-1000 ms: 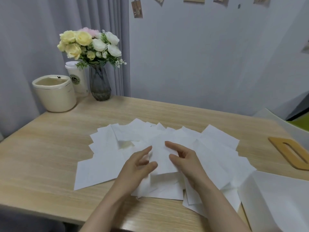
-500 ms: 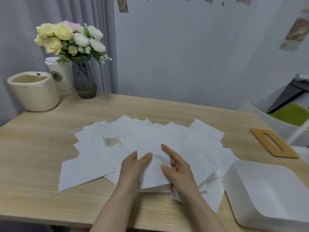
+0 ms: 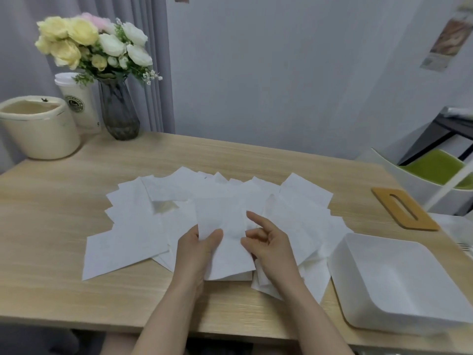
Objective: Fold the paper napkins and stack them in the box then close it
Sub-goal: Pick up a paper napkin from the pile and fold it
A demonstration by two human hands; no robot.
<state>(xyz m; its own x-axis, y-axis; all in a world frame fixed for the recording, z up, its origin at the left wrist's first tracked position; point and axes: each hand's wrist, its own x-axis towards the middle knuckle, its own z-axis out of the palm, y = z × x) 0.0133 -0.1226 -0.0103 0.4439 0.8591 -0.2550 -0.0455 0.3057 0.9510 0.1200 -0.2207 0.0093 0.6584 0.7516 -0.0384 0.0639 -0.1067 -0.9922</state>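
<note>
Left hand (image 3: 198,248) and right hand (image 3: 268,243) pinching a white paper napkin (image 3: 222,226) at frame centre, over spread white napkins (image 3: 128,242), empty white plastic box (image 3: 399,283) lower right, pale wooden desk (image 3: 51,290)

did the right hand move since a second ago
Yes. The right hand has curled in and pinches the napkin; earlier it lay flat on the pile.

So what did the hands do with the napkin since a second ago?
The left hand went from resting on the pile to pinching the top napkin by its left edge. The right hand came in beside it and now touches the napkin's right edge with curled fingers and the first finger stretched out. The other napkins stayed fanned out on the table, and the box stayed empty.
</note>
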